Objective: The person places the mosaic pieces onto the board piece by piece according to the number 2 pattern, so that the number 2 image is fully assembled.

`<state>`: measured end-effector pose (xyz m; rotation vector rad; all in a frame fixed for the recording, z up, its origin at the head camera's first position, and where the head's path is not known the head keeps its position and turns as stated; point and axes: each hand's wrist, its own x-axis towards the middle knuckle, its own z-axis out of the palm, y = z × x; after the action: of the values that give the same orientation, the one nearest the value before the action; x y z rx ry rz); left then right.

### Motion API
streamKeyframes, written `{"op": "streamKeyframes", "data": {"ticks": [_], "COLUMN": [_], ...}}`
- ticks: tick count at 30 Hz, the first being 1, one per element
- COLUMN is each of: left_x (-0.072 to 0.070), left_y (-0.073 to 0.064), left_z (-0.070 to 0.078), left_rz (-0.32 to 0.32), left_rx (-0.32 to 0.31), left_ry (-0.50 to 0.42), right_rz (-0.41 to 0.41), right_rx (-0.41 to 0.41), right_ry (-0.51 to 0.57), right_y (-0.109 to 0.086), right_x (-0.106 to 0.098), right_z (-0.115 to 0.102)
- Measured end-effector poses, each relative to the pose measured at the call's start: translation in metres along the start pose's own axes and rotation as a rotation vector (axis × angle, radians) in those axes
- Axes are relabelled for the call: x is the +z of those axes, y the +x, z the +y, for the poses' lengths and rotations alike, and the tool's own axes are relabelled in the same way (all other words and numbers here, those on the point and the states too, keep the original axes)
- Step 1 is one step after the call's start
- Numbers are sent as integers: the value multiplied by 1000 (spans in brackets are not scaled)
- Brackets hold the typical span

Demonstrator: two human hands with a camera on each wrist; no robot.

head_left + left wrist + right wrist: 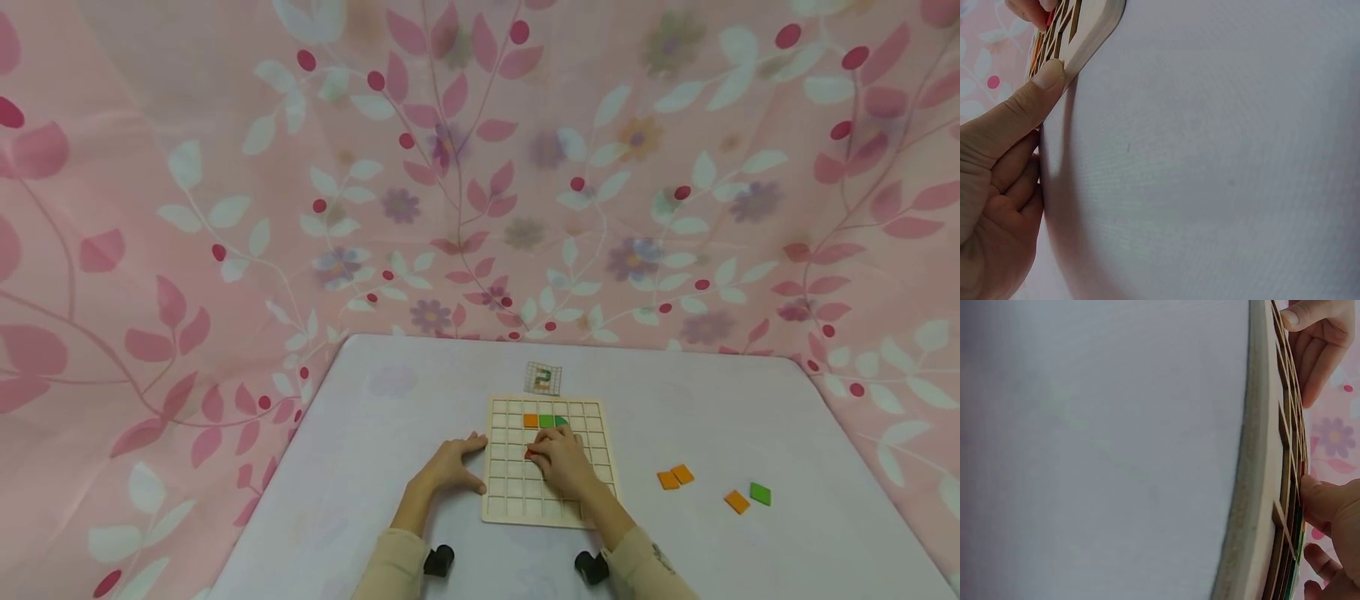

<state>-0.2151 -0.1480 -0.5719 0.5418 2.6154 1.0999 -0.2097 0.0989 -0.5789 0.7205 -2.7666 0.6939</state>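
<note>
A wooden grid board (504,492) lies on the table with an orange square tile (531,421), a green square tile (546,422) and a dark green tile (561,422) in one row. My right hand (564,462) is over the board, thumb and fingertips pinching a small red tile (528,454) at a cell below that row. Its exact shape is mostly hidden by the fingers. At the board's left edge my left hand (450,467) rests with thumb and fingers spread apart. The left wrist view shows the left thumb (1047,75) touching the board's rim.
Just behind the board lies a small pattern card (543,378) with a gridded figure. To the right are loose orange tiles (668,480) and a green tile (761,494). A floral curtain (480,208) hangs behind the white table (420,375).
</note>
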Motion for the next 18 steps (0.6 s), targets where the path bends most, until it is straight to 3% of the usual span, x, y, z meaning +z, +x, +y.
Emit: {"op": "streamKeyframes", "data": {"ticks": [12, 18], "left_x": [0, 0], "left_y": [-1, 0], "left_z": [1, 1], "left_rz": [0, -2], "left_rx": [9, 15], "left_ry": [-12, -2], "right_rz": [15, 95], "right_rx": [-16, -22], "right_ry": [17, 64], "right_y": [-9, -25], "right_x": [-1, -8], "right_z": [2, 6]}}
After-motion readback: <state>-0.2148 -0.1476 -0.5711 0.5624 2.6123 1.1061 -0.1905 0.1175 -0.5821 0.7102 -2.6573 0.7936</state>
